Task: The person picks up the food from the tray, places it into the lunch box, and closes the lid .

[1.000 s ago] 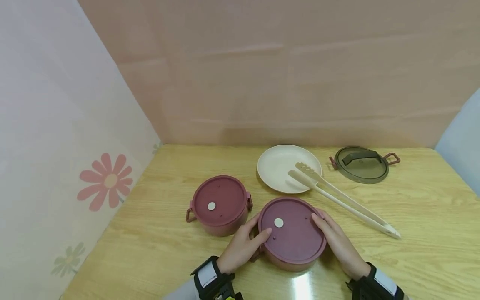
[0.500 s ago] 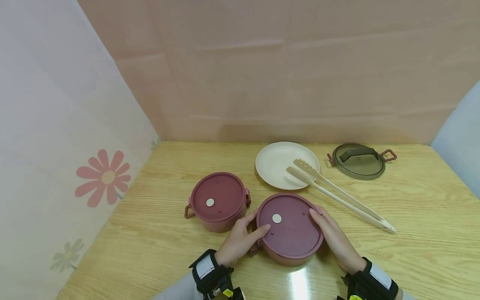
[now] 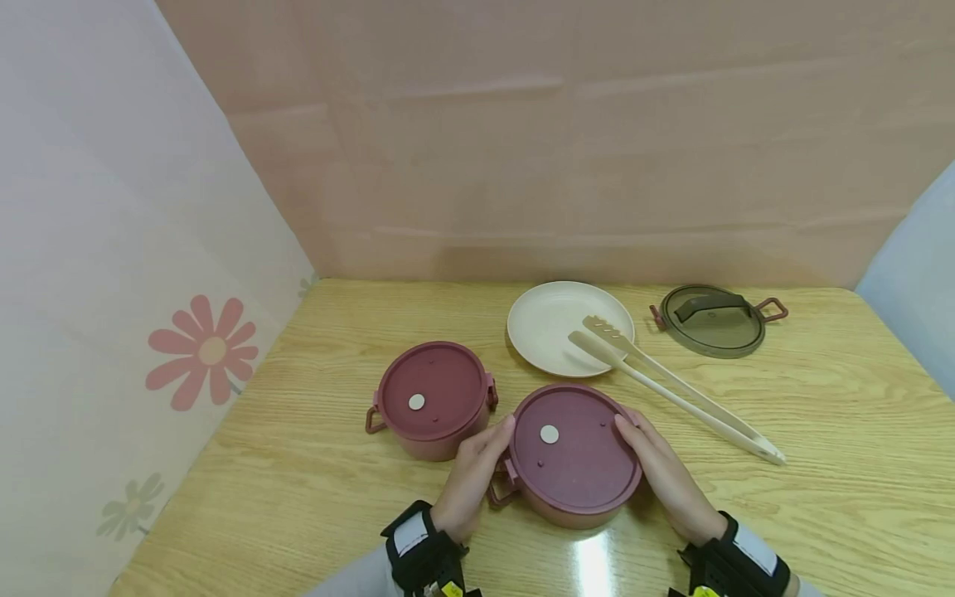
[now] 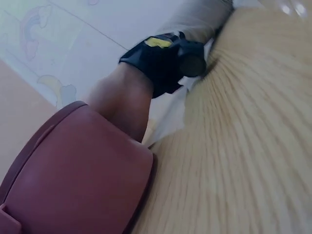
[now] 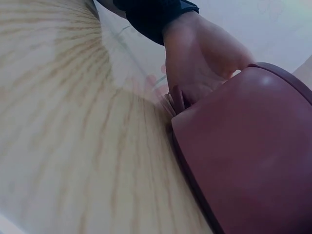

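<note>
A mauve lidded pot (image 3: 574,452) with a white dot on its lid stands on the table in front of me. My left hand (image 3: 472,473) lies along its left side, fingers extended and their tips right at the rim. Below these fingers the pot's left side handle (image 3: 501,487) shows. My right hand (image 3: 664,473) holds the pot's right side, thumb on the lid edge and the other fingers hidden down the side. In the left wrist view the pot wall (image 4: 83,175) partly hides the right hand (image 4: 122,102); the right wrist view shows the left hand (image 5: 204,58) beside the pot.
A darker red lidded pot (image 3: 433,398) stands just left of my left hand. Behind are a white plate (image 3: 548,327), pale tongs (image 3: 694,398) partly lying on it, and a dark glass lid (image 3: 716,332) with red side handles. The wooden table (image 3: 283,481) ends at a draped wall.
My left thumb has come off the lid and now lies with the fingers at the pot's left side, uncovering the handle. The right hand keeps its place; the head view has shifted slightly.
</note>
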`<state>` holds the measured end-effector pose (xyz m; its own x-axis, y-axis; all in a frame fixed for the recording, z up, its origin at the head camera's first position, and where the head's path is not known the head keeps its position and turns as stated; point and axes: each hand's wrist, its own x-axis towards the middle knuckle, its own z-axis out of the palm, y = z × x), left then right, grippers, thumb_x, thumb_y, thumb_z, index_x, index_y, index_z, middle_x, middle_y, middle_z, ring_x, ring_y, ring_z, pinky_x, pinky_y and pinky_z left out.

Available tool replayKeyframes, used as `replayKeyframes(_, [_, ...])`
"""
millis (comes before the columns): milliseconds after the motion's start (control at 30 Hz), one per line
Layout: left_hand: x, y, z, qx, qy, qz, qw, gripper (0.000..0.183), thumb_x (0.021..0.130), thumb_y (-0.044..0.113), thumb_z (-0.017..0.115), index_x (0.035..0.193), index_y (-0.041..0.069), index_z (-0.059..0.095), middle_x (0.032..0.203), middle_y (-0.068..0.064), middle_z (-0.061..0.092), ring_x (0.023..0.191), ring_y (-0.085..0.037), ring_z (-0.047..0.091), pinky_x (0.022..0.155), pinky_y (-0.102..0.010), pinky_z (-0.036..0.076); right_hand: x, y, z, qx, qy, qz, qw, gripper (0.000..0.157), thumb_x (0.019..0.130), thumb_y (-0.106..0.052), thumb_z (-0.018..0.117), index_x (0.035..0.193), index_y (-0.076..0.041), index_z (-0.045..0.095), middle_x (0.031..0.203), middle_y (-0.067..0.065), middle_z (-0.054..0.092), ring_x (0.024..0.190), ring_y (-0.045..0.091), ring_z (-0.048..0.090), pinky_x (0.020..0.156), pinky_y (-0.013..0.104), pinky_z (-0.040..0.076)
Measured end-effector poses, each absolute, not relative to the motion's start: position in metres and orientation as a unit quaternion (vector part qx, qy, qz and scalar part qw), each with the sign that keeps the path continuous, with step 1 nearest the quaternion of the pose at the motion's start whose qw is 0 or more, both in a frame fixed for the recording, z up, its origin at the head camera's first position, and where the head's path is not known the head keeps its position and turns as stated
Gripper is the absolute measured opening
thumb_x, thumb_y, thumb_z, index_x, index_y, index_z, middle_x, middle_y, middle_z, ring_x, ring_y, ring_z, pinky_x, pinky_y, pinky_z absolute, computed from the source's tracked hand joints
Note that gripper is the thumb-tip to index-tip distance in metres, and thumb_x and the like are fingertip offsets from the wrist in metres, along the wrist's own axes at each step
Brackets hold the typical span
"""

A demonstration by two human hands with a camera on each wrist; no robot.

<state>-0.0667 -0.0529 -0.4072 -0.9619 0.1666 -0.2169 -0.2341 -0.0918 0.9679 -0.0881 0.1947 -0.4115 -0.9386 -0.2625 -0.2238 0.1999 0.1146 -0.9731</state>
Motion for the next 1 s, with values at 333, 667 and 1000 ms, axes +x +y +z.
replayKeyframes(333, [-0.068, -0.048, -0.406, -0.032, 0.619, 0.771, 0.148, 0.07, 0.099, 0.045, 0.049, 0.147, -0.003, 0.033, 0.156, -0.017, 0.029, 0.147, -0.031, 0.017, 0.12, -0.05, 0.011, -0.088, 0.195, -0.41, -0.015, 0.73, -0.658, 0.185, 0.071, 0.104, -0.045, 0.033, 0.155, -0.002, 0.009, 0.16, 0.02, 0.007, 0.147, 0.036, -0.003, 0.115, 0.063, -0.001])
replayKeyframes(667, [-0.068, -0.035, -0.412, 0.006, 0.606, 0.781, 0.15, 0.069, 0.103, 0.035, 0.045, 0.155, 0.004, 0.012, 0.162, -0.014, 0.011, 0.149, -0.027, 0.006, 0.12, -0.047, 0.012, -0.086, 0.192, -0.41, -0.008, 0.727, -0.662, 0.182, 0.067, 0.104, -0.047, 0.031, 0.154, -0.006, 0.013, 0.158, 0.018, 0.014, 0.147, 0.033, 0.0, 0.115, 0.062, -0.001])
replayKeyframes(1000, [-0.069, -0.035, -0.418, 0.02, 0.619, 0.775, 0.125, 0.062, 0.105, 0.027, 0.041, 0.155, 0.006, 0.013, 0.162, -0.012, 0.01, 0.149, -0.025, 0.005, 0.12, -0.045, 0.01, -0.076, 0.181, -0.413, 0.001, 0.717, -0.677, 0.165, 0.062, 0.105, -0.045, 0.027, 0.152, -0.007, 0.013, 0.154, 0.018, 0.016, 0.143, 0.032, 0.006, 0.114, 0.06, 0.003])
